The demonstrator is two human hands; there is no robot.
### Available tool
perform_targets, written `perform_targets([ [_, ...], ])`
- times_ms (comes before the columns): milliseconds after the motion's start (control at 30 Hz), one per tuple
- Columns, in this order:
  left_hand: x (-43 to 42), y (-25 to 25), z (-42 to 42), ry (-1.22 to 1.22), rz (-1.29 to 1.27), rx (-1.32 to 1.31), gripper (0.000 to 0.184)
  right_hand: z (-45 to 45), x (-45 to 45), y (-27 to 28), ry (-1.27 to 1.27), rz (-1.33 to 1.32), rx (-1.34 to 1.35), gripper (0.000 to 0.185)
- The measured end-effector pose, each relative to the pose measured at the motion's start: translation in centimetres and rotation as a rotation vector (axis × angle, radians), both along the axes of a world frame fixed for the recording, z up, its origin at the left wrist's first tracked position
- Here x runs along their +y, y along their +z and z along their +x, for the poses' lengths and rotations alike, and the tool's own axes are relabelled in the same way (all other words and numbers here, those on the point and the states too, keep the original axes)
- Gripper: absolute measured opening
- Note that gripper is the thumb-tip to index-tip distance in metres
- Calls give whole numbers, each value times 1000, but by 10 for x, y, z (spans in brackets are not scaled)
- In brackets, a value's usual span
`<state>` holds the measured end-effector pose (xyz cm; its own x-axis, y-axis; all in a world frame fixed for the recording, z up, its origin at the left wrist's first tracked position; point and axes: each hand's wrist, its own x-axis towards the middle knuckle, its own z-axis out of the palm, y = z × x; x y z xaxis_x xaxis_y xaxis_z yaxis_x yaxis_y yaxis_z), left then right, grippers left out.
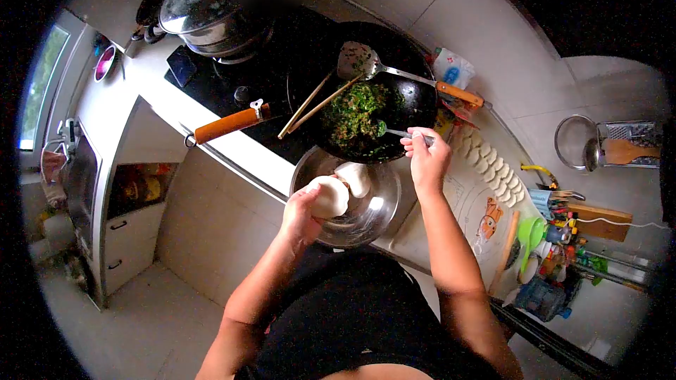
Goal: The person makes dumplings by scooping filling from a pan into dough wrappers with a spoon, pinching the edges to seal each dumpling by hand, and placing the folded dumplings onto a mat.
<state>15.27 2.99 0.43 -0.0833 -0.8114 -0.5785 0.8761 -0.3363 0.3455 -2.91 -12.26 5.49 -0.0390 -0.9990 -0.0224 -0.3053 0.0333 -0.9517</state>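
Note:
My left hand (299,214) holds a round, pale dough wrapper (331,197) above a steel bowl (384,214). A white lump of dough (355,177) is in that bowl, partly covered by the wrapper. My right hand (428,162) grips a metal spoon (398,132) by its handle, and the spoon's tip reaches into chopped green filling (352,112) in a black wok (415,91). A spatula (358,63) with a wooden handle rests across the wok. Two chopsticks (308,105) lean on the wok's left side.
Rows of dumplings (493,172) lie on a printed mat (451,222) to the right, with a rolling pin (505,253) near its edge. A lidded steel pot (211,39) stands on the stove at the back left. The wok's orange handle (229,125) sticks out over the counter.

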Motion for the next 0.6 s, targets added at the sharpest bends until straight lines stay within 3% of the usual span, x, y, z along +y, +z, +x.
perform_targets([
  [167,0,11,2,1,0,0,35,-22,-4,-6,-132,168,-305,19],
  [300,2,13,6,42,15,-59,37,-24,-3,-3,-184,228,-368,19],
  [433,-1,22,5,39,20,-87,38,-11,-3,-6,-25,279,-299,18],
  [600,-1,23,5,110,27,-55,39,-38,-2,-10,-82,395,-464,23],
])
